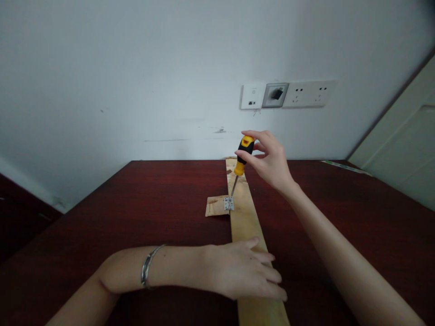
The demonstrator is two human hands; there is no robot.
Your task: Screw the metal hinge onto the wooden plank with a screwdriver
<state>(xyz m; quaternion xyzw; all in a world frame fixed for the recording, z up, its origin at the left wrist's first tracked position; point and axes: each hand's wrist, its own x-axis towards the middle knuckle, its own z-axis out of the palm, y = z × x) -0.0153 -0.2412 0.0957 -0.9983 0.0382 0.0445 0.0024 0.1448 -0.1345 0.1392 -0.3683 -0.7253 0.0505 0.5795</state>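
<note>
A long wooden board [245,222] runs away from me across the table. At its left edge a small metal hinge [229,203] joins it to a short wooden piece [215,206]. My right hand [268,158] grips a yellow and black screwdriver [245,147] by its handle, between thumb and fingers. The shaft slants down to the left, and its tip meets the hinge's far right part; any screw under it is too small to make out. My left hand [249,271] lies flat over the near part of the board, fingers spread past its right edge.
The dark red tabletop [163,203] ends against a white wall [152,81]. Sockets [304,93] sit on the wall, with a black plug [277,93] in one. A thin pale strip [346,167] lies at the back right, near a white door [404,131].
</note>
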